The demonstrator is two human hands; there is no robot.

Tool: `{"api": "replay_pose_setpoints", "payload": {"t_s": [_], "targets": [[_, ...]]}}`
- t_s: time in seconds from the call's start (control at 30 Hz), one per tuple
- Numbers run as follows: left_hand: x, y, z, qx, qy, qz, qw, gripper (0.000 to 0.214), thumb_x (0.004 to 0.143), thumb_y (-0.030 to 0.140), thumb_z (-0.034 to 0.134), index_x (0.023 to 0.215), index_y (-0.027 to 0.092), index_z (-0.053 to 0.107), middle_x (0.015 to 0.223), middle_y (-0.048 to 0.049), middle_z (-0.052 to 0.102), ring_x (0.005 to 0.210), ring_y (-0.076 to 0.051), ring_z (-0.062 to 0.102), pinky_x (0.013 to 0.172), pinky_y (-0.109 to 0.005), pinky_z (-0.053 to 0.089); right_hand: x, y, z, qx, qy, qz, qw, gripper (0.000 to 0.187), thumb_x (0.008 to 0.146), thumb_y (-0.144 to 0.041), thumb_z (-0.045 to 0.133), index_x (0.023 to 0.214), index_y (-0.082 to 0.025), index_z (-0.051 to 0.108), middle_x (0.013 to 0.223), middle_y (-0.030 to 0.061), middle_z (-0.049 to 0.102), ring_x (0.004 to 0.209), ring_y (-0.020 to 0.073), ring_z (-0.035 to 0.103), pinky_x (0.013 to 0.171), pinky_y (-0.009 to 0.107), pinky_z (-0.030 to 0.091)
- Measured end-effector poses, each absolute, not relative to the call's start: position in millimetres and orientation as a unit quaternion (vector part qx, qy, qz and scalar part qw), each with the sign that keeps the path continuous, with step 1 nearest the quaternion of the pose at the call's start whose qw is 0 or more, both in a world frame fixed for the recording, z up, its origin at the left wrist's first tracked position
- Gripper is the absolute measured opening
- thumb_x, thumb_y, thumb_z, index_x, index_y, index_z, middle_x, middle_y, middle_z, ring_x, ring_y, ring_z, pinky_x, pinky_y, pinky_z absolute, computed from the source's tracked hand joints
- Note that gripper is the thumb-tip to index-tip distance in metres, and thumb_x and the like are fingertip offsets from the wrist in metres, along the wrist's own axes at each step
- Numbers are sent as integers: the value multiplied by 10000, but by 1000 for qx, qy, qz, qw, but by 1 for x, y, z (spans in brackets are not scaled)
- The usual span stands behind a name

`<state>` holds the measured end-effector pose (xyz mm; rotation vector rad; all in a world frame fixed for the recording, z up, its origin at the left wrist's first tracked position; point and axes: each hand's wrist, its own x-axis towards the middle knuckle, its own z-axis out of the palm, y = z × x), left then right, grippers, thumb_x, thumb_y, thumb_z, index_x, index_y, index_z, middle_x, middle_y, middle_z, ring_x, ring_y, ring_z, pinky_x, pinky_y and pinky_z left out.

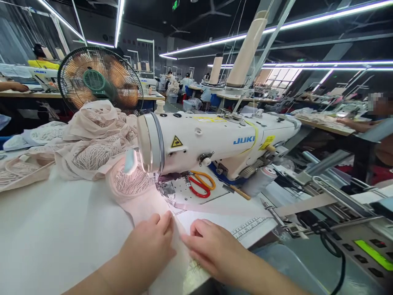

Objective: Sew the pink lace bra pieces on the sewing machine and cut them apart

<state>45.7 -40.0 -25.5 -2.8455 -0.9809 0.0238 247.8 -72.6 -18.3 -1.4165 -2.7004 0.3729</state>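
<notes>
A pale pink lace-trimmed fabric piece (pixel 143 205) runs from under the head of the white sewing machine (pixel 190 141) toward me. My left hand (pixel 150 239) pinches this fabric near its right edge, thumb and fingers together. Just to the right, my right hand (pixel 215 250) has its fingers closed on the same edge, thumb and forefinger pressed on the cloth. A pink elastic band (pixel 211 208) stretches from the needle area to a metal feeder (pixel 282 219) on the right. The needle itself is hidden behind the machine head.
Lace garment pieces (pixel 95 147) are heaped left of the machine. Red-and-orange-handled scissors (pixel 201 184) lie on the machine bed, near a thread cone (pixel 260 180). Printed ruler markings (pixel 250 227) line the table's front right. A large fan (pixel 100 80) stands behind; other people work farther away.
</notes>
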Motion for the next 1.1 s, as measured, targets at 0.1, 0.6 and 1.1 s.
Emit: {"api": "replay_pose_setpoints", "payload": {"t_s": [0.1, 0.6, 1.1], "targets": [[44, -40, -18, -933, -352, 78, 4, 428, 832, 313, 586, 1211, 118, 611, 1336, -157, 548, 866, -256, 617, 648, -364, 530, 253, -82, -18, -449, -884, 126, 34, 141, 878, -174, 441, 939, -233, 553, 925, 26, 536, 818, 150, 458, 641, 239, 333], [19, -15, -24, -937, -347, 17, 40, 442, 849, 331, 536, 1272, 204, 569, 1368, -100, 533, 953, -285, 590, 763, -450, 503, 235, -60, -22, -427, -901, 62, 28, 210, 797, -122, 465, 948, -234, 557, 839, 14, 498, 734, 147, 400, 576, 255, 259], [3, 12, -36, -938, -319, -68, 118, 300, 899, 169, 480, 1152, 235, 628, 1246, -95, 614, 979, -269, 589, 846, -474, 430, 223, -28, -17, -433, -901, 19, -12, 298, 833, -194, 474, 1096, -242, 605, 815, 41, 572, 674, 159, 446, 540, 262, 260]]}}
